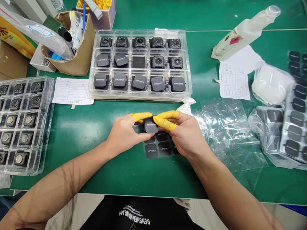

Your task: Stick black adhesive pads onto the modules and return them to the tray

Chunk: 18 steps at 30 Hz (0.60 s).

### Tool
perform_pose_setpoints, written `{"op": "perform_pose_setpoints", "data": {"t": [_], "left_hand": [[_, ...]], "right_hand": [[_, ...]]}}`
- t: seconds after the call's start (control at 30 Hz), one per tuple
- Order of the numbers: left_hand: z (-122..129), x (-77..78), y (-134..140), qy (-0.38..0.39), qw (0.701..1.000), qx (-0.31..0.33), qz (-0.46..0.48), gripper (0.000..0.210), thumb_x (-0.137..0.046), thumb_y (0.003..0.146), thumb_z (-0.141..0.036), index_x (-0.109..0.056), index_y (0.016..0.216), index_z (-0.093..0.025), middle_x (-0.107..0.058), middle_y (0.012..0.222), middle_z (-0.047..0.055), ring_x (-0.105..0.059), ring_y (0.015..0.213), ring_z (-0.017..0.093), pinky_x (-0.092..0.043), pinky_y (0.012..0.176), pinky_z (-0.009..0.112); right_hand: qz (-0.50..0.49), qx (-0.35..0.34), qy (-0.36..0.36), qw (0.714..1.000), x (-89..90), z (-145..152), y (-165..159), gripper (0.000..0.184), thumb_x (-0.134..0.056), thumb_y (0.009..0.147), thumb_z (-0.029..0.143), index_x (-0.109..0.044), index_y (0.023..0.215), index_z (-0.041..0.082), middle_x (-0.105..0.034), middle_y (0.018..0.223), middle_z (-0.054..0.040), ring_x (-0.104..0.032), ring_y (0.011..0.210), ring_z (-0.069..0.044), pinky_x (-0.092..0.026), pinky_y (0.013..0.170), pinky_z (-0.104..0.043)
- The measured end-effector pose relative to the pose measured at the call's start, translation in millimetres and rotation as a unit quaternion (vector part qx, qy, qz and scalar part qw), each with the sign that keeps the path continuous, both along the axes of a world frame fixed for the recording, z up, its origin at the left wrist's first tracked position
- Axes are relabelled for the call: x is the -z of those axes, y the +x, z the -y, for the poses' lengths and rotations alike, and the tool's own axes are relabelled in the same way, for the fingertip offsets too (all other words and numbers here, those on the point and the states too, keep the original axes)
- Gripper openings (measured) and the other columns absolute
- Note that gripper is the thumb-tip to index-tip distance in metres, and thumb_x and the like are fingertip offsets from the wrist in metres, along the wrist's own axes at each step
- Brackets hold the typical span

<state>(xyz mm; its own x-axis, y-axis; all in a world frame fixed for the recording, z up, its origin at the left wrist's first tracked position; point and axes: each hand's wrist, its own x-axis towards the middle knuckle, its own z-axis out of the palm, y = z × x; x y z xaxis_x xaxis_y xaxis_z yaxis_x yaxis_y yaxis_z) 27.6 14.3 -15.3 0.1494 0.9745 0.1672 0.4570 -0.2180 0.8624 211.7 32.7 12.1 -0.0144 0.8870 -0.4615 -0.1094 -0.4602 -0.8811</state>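
Observation:
My left hand [123, 132] has a yellow finger cot and holds a black square watch body [151, 125] between thumb and fingers. A dark HiFuture film lies on the face of that watch body. My right hand [185, 132], with yellow cots on its thumb and finger, pinches the upper right edge of the same piece. Just under both hands lies a sheet of dark square HiFuture stickers [164, 148], partly covered by my right hand. Beyond them, a clear tray [141, 96] holds several watch bodies, some topped with HiFuture films; one middle pocket holds none.
At left stands another clear tray [44, 127] of watch bodies. A cardboard box [81, 57] with tools, a paper form [72, 91] and a white bottle [237, 40] stand or lie farther back. Clear plastic sheets [225, 124] and sticker stacks [294, 132] lie right.

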Motion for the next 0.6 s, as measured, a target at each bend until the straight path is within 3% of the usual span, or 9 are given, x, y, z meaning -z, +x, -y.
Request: {"op": "perform_pose_setpoints", "data": {"t": [0.6], "left_hand": [[0.8, 1.9, -1.5, -0.008, 1.0, 0.002, 0.0, 0.05, -0.091, 0.07, -0.025, -0.08, 0.119, -0.024, -0.084, 0.1, -0.001, -0.08, 0.087, 0.019, -0.067, 0.089, 0.03]], "right_hand": [[0.028, -0.002, 0.007, 1.0, 2.8, -0.5, 1.6, 0.046, -0.104, 0.046, 0.051, -0.08, 0.074, 0.024, -0.075, 0.079, -0.0014, -0.069, 0.07, -0.015, -0.061, 0.066, -0.03]]}}
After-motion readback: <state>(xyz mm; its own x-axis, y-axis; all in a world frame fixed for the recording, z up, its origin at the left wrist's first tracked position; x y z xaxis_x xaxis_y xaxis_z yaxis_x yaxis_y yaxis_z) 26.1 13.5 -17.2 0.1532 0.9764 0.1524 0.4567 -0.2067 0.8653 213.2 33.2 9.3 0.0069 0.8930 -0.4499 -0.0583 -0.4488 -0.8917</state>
